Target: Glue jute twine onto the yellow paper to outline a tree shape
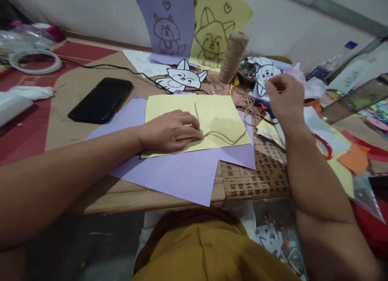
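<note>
My left hand (174, 131) rests on a yellow sheet (163, 105), its fingertips pressing a brown twine (224, 137) against the paper. The twine curves right over the sheet's edge to a loose tangle near the twine spool (233, 56). Purple sheets (188, 176) lie under the yellow one. My right hand (285, 97) is raised at the right, thumb and fingers pinched together; what they hold, if anything, is too small to make out. Below and behind it are a white cutout (266, 72) and a blue-handled tool (265, 107).
A black phone (101, 100) lies left of the papers, with a tape roll (35, 62) farther left. A fox cutout (184, 77) lies behind the sheet. Purple (166, 30) and yellow (216, 34) drawings lean on the wall. Red-handled scissors (325, 147) and a bottle (357, 97) are at right.
</note>
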A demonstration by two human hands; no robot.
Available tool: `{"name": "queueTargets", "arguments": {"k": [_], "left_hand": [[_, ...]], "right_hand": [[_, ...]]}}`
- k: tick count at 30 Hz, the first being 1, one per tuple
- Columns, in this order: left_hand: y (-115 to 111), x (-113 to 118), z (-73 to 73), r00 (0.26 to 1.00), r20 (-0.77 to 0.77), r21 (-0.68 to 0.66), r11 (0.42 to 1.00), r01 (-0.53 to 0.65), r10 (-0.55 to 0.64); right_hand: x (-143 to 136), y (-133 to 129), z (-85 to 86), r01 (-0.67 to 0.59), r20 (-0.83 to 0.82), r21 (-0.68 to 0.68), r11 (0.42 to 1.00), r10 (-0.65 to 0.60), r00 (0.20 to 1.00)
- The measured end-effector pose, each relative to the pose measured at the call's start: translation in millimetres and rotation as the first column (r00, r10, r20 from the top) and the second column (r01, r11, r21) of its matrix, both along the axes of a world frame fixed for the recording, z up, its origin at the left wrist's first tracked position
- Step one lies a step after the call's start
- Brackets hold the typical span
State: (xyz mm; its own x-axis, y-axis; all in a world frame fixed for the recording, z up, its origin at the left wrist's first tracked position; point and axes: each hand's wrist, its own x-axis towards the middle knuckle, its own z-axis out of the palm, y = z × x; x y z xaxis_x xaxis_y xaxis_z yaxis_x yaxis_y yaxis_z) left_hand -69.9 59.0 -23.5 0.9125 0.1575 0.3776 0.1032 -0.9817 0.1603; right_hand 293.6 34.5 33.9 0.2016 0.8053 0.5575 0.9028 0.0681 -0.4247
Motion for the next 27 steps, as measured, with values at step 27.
{"name": "queueTargets", "arguments": {"k": [27], "left_hand": [[1, -2, 0.9, 1.000, -0.011, 0.041, 0.999, -0.006, 0.007]], "right_hand": [[79, 24, -33.7, 0.269, -0.138, -0.547, 0.793, -0.402, 0.905]]}}
